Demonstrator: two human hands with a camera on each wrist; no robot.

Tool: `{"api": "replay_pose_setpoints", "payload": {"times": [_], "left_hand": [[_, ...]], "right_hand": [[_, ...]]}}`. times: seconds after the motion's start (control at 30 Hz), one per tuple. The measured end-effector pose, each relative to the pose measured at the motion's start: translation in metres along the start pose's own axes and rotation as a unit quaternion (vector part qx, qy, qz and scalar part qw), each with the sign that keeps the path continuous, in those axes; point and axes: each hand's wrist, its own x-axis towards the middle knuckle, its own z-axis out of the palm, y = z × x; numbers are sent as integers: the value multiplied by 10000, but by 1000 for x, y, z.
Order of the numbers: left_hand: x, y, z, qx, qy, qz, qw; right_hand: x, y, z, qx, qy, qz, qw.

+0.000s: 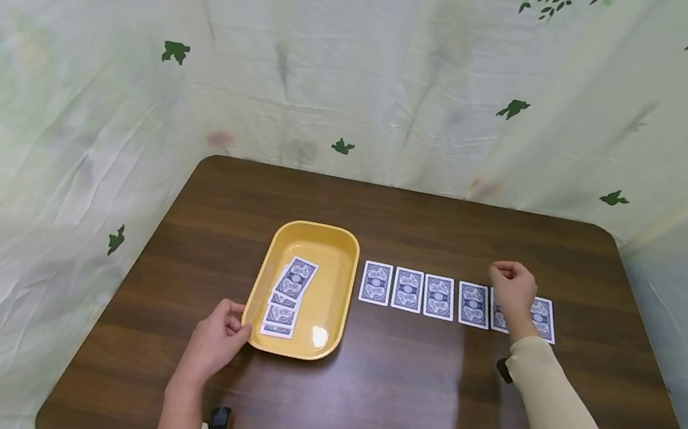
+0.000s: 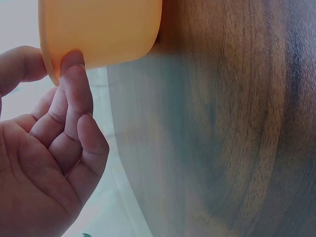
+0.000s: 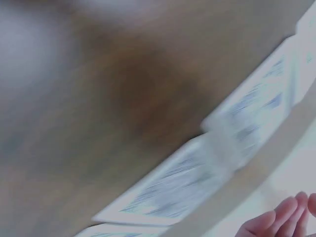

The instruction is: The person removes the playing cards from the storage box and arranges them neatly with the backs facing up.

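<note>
On the table lies a yellow tray [image 1: 329, 283] with several overlapping blue-backed playing cards [image 1: 295, 279] in it, face down. My left hand [image 1: 214, 342] pinches the tray's near left rim between thumb and fingers; the left wrist view shows this grip on the yellow wall [image 2: 103, 29] from outside. To the right of the tray runs a row of face-down playing cards [image 1: 408, 290]. My right hand [image 1: 513, 290] hovers over the right part of that row, fingers loosely bent and no card visible in them. It partly hides a card [image 1: 499, 315] beside the rightmost card [image 1: 544, 318].
The dark wooden table [image 1: 373, 414] has rounded far corners. A pale cloth [image 1: 368, 61] with green leaf shapes hangs behind it and at both sides. Blurred cards [image 3: 177, 187] cross the right wrist view.
</note>
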Motion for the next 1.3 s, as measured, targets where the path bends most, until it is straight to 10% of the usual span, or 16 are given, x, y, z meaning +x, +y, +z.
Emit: {"api": "replay_pose_setpoints", "payload": {"times": [0.77, 1.1, 1.3], "left_hand": [[-1, -1, 0, 17, 73, -6, 10000], [-1, -4, 1, -21, 111, -48, 9999], [-1, -3, 1, -68, 103, 31, 9999]], "right_hand": [[-70, -133, 123, 620, -2316, -1469, 9597], [-106, -158, 168, -802, -2816, -2794, 9144], [-117, -161, 190, -1379, -3315, -2694, 8936]]}}
